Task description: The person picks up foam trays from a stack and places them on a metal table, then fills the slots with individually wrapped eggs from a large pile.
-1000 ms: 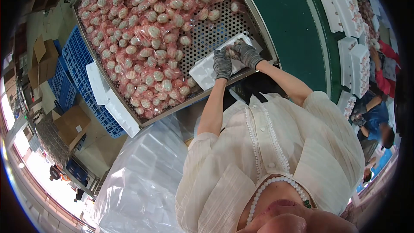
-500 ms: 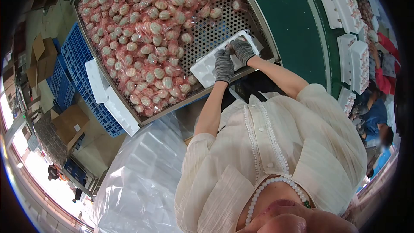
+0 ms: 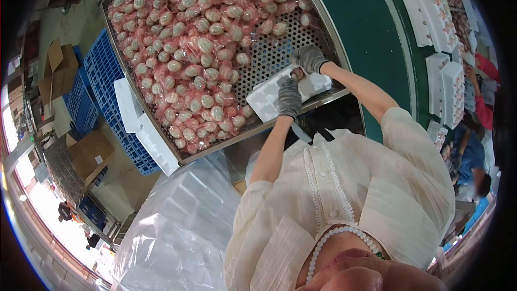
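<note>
Packing hall, factory type: perforated metal table [image 3: 276,47], upper centre, heaped with film-wrapped pieces [image 3: 204,46]; green conveyor belt [image 3: 363,37], upper right; white moulded trays [image 3: 452,94] and co-workers [image 3: 469,148], right edge; blue plastic crates [image 3: 111,89] and cardboard boxes [image 3: 89,153], left.

The white foam tray [image 3: 264,99], oblong with rounded hollows pressed into its surface, lies inside the near right corner of the metal bin [image 3: 283,43], its long side running along the near rim and its middle partly covered from view. The wrapped balls [image 3: 204,44], pale and faintly striped in shiny clear-and-pink film, lie heaped loosely over the bin's left and far parts, the closest of them just beside the tray's left end.
</note>
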The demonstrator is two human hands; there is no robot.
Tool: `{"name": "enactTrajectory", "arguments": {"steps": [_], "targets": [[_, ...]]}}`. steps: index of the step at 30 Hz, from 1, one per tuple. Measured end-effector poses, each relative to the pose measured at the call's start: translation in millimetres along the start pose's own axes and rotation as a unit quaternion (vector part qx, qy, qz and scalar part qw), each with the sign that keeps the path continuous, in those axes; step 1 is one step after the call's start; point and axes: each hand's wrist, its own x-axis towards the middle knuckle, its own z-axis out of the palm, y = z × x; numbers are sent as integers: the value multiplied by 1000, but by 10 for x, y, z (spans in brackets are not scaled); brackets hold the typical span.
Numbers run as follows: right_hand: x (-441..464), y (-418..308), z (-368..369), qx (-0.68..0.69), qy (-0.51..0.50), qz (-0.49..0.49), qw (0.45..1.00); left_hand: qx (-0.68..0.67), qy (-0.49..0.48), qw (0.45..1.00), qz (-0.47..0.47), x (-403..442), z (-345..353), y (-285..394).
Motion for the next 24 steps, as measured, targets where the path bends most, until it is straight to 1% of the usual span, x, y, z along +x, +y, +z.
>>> {"name": "enactTrajectory", "arguments": {"steps": [1, 2, 3, 4, 5, 6, 7, 8, 9, 10, 11, 12, 13, 14, 15, 16, 17, 18, 19, 20, 21, 22, 23, 24], "targets": [[81, 48, -42, 118, 90, 40, 988, -3, 2, 1000, 0, -44, -25, 30], [216, 129, -88, 234, 173, 79, 954, -8, 3, 1000, -3, -35, -46, 56], [453, 239, -35, 179, 300, 61, 935, -7, 0, 1000, -8, -14, -77, 74], [720, 339, 51, 123, 421, 41, 898, -18, 14, 1000, -7, 4, -109, 82], [945, 399, 67, 127, 417, 37, 899, -29, 29, 999, -8, 24, -143, 76], [1126, 415, 36, 88, 340, 79, 933, -26, 28, 999, -13, 36, -169, 73], [1239, 416, 52, 47, 259, 122, 957, -72, 54, 996, -16, 24, -205, 84], [1249, 389, 96, 47, 261, 122, 956, -118, 82, 989, -15, -24, -235, 110], [1254, 328, 86, 38, 227, 118, 966, -147, 152, 977, 1, -30, -249, 96], [1210, 264, 90, 28, 192, 114, 974, -147, 150, 978, -5, -58, -271, 88], [1130, 224, 61, 74, 105, 128, 983, -213, 144, 963, -84, -68, -305, 67], [1140, 238, 152, 71, 107, 125, 984, -277, 138, 937, -160, -44, -375, 65], [1166, 325, 348, 243, 168, 107, 949, -331, 210, 906, -159, -28, -302, 14], [1138, 419, 445, 406, 222, 85, 882, -332, 215, 905, -158, 54, -334, -5], [993, 463, 477, 328, 211, 33, 920, -523, 213, 807, -175, 90, -383, -28], [802, 328, 452, 330, 208, 35, 920, -687, 201, 672, -189, 89, -441, -62], [480, 96, 331, 305, 219, 31, 926, -701, 161, 677, -160, 116, -645, 1], [128, -138, 219, 276, 233, 29, 932, -704, 158, 675, -156, 155, -615, 14], [-137, -330, 190, 318, 297, -67, 898, -683, 189, 697, -113, 252, -519, -7], [-234, -469, 243, 257, 318, -79, 909, -657, 220, 717, -70, 338, -419, -53], [-245, -513, 398, 283, 329, -68, 898, -602, 261, 732, -183, 378, -285, -132], [-272, -576, 495, 310, 340, -58, 886, -601, 261, 734, -181, 322, -439, -65], [-315, -589, 575, 312, 342, -55, 885, -663, 230, 667, -248, 233, -588, 7], [-403, -638, 601, 375, 328, -51, 865, -716, 195, 592, -314, 117, -709, 62]]}}
